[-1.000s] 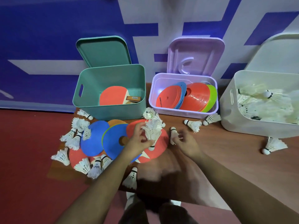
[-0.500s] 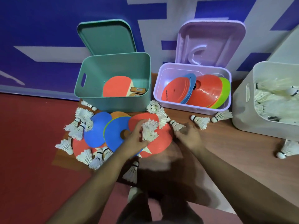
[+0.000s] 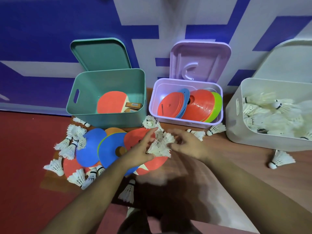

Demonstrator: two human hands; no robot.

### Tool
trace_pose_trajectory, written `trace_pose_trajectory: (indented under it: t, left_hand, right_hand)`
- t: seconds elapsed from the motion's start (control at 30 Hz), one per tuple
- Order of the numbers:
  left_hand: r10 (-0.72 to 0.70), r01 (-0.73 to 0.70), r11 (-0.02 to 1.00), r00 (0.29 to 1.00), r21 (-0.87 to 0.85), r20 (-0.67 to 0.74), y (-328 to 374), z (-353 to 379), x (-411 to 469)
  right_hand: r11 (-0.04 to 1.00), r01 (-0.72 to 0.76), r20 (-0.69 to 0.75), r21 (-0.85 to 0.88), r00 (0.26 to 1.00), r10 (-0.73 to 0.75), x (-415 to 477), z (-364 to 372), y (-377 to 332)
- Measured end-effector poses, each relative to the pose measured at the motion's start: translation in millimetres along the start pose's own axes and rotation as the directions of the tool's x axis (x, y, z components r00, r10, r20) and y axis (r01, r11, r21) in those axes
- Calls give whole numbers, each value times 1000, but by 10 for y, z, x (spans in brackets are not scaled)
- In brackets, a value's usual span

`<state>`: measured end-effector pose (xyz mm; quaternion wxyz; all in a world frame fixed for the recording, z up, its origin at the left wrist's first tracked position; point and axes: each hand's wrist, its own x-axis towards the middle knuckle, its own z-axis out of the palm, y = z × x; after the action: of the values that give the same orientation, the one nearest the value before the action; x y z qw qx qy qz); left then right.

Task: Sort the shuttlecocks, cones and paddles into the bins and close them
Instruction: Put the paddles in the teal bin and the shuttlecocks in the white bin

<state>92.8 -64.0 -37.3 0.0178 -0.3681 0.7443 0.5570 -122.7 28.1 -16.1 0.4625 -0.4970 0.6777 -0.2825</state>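
1. Shuttlecocks [image 3: 158, 148]: my left hand [image 3: 140, 153] grips a bunch above the loose cones [image 3: 91, 146]; my right hand [image 3: 189, 146] is beside it, grip too blurred to tell.
2. Bins [image 3: 108, 81] part-filled.
3. Left: scattered shuttlecocks, cones, open lids [image 3: 101, 53].

Three bins are standing open, a teal bin [image 3: 108, 119], a lilac bin [image 3: 185, 122], a white bin [image 3: 236, 129]; two paddles [image 3: 111, 103] are lying in the teal one; about five cones [image 3: 91, 146] are overlapping outside; roughly fifteen shuttlecocks [image 3: 280, 159] are lying loose.
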Motion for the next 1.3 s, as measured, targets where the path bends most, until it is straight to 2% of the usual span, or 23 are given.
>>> trace_pose_trajectory:
  t: [0.1, 0.27, 0.37, 0.43, 0.5, 0.63, 0.77, 0.93, 1.03, 1.1, 1.2, 1.3]
  left_hand:
    - [-17, 25, 987, 999, -160, 46, -12, 127, 30]
    - [-107, 97, 963, 994, -252, -25, -61, 227, 73]
    - [-140, 121, 954, 989, -275, -48, -109, 239, 91]
    - [-149, 125, 949, 987, -290, -61, -109, 247, 95]
    - [-152, 122, 945, 985, -302, -78, -112, 254, 95]
    - [-157, 113, 936, 982, -333, -109, -136, 302, 103]
    - [-154, 95, 933, 977, -347, -146, -133, 373, 122]
    - [-157, 79, 927, 969, -366, -189, -149, 396, 53]
    - [-181, 82, 912, 959, -401, -217, -205, 351, -29]
    - [-181, 82, 915, 958, -395, -221, -239, 302, -72]
    - [-189, 83, 911, 955, -404, -229, -285, 226, -102]
    - [-166, 82, 919, 968, -386, -189, -277, 135, -118]
  right_hand:
    - [982, -35, -83, 184, 995, 51, 16, 105, 45]
    - [971, -46, -63, 234, 996, 62, -80, 82, 13]
    - [962, -61, -179, 265, 977, 112, -71, -39, 114]
    - [987, -127, -347, 97, 925, 153, 6, -133, 367]
    - [960, -227, -412, -162, 900, 143, 77, -220, 653]
    - [798, -308, -295, -519, 940, 171, 214, -233, 1084]
    - [652, -310, -243, -692, 951, 193, 269, -77, 1182]
    - [789, -371, -228, -490, 928, 294, 163, -39, 1214]
    - [830, -350, -280, -435, 928, 245, 81, -55, 1235]
    - [885, -331, -362, -329, 909, 205, 7, -75, 1159]
    - [978, -207, -436, -25, 883, 176, -118, -138, 888]
    - [984, -48, -446, 172, 887, 121, -269, -237, 513]
